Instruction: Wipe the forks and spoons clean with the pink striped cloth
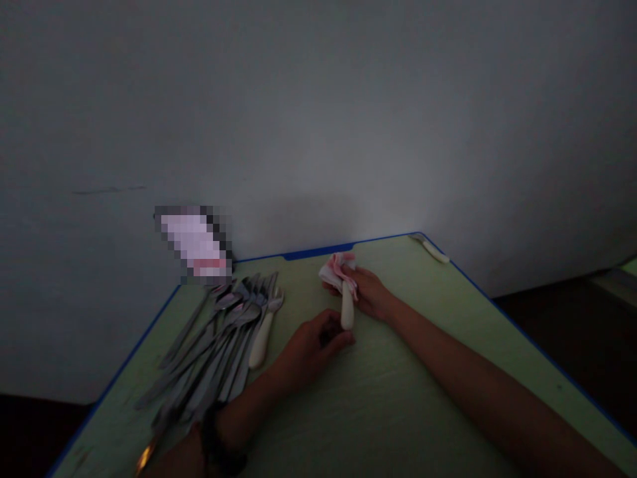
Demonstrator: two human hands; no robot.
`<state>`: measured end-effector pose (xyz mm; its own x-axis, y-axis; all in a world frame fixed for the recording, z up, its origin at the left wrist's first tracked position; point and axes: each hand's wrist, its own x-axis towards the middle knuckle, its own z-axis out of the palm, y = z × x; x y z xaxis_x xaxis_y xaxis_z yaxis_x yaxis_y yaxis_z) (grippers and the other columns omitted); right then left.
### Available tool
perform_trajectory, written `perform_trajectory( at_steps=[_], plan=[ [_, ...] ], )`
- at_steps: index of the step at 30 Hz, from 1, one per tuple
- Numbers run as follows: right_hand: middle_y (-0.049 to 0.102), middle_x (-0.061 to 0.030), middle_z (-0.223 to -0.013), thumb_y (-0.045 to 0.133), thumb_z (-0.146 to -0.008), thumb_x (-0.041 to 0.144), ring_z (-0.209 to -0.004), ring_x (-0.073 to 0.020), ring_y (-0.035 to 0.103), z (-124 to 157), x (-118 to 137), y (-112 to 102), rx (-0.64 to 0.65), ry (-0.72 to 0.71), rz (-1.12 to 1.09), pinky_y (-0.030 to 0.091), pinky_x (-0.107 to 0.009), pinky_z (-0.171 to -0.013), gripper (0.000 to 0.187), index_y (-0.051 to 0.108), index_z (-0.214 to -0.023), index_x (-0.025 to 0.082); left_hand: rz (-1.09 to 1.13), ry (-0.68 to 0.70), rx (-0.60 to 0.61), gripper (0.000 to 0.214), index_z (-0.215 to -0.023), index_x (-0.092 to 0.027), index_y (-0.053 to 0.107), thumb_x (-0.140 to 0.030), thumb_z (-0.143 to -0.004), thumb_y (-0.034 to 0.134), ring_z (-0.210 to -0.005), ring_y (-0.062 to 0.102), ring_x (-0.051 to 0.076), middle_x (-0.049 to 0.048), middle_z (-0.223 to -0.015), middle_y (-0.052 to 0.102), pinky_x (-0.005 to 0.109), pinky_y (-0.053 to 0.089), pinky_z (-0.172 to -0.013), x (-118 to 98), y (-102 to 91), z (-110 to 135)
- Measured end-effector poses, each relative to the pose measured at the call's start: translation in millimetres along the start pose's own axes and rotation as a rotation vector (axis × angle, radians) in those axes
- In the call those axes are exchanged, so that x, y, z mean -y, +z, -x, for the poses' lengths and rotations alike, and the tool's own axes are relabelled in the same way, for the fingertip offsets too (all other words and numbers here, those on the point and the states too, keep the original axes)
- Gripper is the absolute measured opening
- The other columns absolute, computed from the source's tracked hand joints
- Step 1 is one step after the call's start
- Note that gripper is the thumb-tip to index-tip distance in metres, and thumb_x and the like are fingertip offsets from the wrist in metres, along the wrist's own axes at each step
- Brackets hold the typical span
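Observation:
Above the middle of the table, a piece of cutlery with a white handle (347, 309) points its handle end toward me. My left hand (313, 345) has its fingers curled at the butt of that handle. Around the far end, my right hand (365, 289) is closed on a crumpled pink and white cloth (337, 271), which hides the head of the piece, so its kind cannot be told. Left of my hands lies a white-handled fork (266, 328), beside a pile of metal spoons and forks (213, 352).
The pale green table (398, 398) has a blue edge and stands against a grey wall (318, 119). Another white-handled fork (432, 249) lies at the far right corner. A blurred-out device with a bright screen (194, 242) leans at the far left corner.

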<state>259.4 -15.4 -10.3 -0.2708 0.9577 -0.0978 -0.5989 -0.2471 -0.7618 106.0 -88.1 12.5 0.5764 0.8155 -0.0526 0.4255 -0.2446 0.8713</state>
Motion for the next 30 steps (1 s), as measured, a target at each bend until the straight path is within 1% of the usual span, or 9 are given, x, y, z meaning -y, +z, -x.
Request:
perform_trajectory(
  at_steps=[2, 7, 9, 15, 17, 22, 27, 30],
  plan=[
    [0.067, -0.0081, -0.089, 0.058, -0.079, 0.030, -0.077, -0.0163, 0.065, -0.3, -0.5, -0.3, 0.001, -0.007, 0.006, 0.053, -0.028, -0.070, 0.024, 0.059, -0.095, 0.012, 0.005, 0.007, 0.002, 0.023, -0.093, -0.018, 0.053, -0.038, -0.083, 0.048, -0.074, 0.057, 0.015, 0.0020, -0.082, 0.062, 0.024, 0.043, -0.064, 0.5, -0.1, -0.1],
    [0.067, -0.0091, -0.090, 0.060, -0.078, 0.032, -0.076, -0.0162, 0.065, -1.7, -2.4, -1.8, 0.014, -0.015, 0.029, 0.053, -0.029, -0.072, 0.026, 0.060, -0.094, 0.011, -0.018, 0.032, -0.004, 0.016, -0.093, -0.019, 0.054, -0.027, -0.085, 0.043, -0.076, 0.058, 0.015, 0.0025, -0.084, 0.065, 0.025, 0.043, -0.068, -2.6, -2.0, 0.3],
    [0.067, -0.0090, -0.089, 0.060, -0.078, 0.032, -0.075, -0.0162, 0.065, -1.8, -2.5, -1.5, 0.009, -0.022, 0.024, 0.054, -0.029, -0.071, 0.025, 0.060, -0.093, 0.012, -0.014, 0.027, 0.004, 0.016, -0.092, -0.018, 0.054, -0.026, -0.085, 0.042, -0.075, 0.058, 0.014, 0.0022, -0.083, 0.065, 0.024, 0.043, -0.067, -3.1, -2.1, 0.2],
    [0.066, -0.0089, -0.091, 0.057, -0.080, 0.028, -0.076, -0.0165, 0.065, -0.7, -1.3, -0.4, 0.008, -0.011, 0.016, 0.053, -0.030, -0.072, 0.022, 0.060, -0.095, 0.012, -0.046, 0.012, -0.006, 0.022, -0.094, -0.018, 0.053, -0.035, -0.081, 0.051, -0.070, 0.056, 0.014, 0.0013, -0.079, 0.062, 0.023, 0.042, -0.063, 1.2, -0.3, -1.0],
    [0.066, -0.0087, -0.092, 0.058, -0.079, 0.029, -0.077, -0.0169, 0.065, -0.7, -1.5, -1.0, 0.015, -0.014, 0.021, 0.053, -0.030, -0.073, 0.023, 0.060, -0.096, 0.013, -0.051, 0.006, -0.002, 0.022, -0.094, -0.018, 0.053, -0.035, -0.082, 0.049, -0.070, 0.056, 0.014, 0.0015, -0.079, 0.062, 0.023, 0.042, -0.062, 1.1, -0.5, -1.0],
    [0.066, -0.0079, -0.092, 0.061, -0.076, 0.034, -0.079, -0.0170, 0.065, -1.7, -3.1, -2.4, 0.020, -0.025, 0.029, 0.052, -0.031, -0.076, 0.026, 0.061, -0.094, 0.014, -0.037, 0.029, 0.008, 0.017, -0.092, -0.019, 0.053, -0.029, -0.085, 0.042, -0.074, 0.057, 0.014, 0.0020, -0.083, 0.063, 0.024, 0.043, -0.066, -0.9, -0.9, -0.1],
    [0.066, -0.0078, -0.093, 0.061, -0.076, 0.033, -0.077, -0.0168, 0.065, -0.8, -2.7, -0.3, 0.014, -0.039, 0.026, 0.052, -0.031, -0.075, 0.025, 0.061, -0.093, 0.015, -0.043, 0.019, -0.005, 0.020, -0.093, -0.018, 0.053, -0.035, -0.083, 0.048, -0.070, 0.055, 0.014, 0.0008, -0.078, 0.060, 0.022, 0.041, -0.062, -0.2, 0.2, -0.2],
    [0.066, -0.0072, -0.091, 0.059, -0.078, 0.032, -0.076, -0.0164, 0.065, 0.0, -2.0, 1.8, 0.012, -0.051, 0.036, 0.052, -0.030, -0.073, 0.024, 0.062, -0.093, 0.015, -0.074, 0.018, 0.010, 0.023, -0.091, -0.018, 0.054, -0.037, -0.085, 0.043, -0.066, 0.053, 0.013, 0.0001, -0.075, 0.059, 0.021, 0.039, -0.058, -4.3, -1.7, 0.9]
  ],
)
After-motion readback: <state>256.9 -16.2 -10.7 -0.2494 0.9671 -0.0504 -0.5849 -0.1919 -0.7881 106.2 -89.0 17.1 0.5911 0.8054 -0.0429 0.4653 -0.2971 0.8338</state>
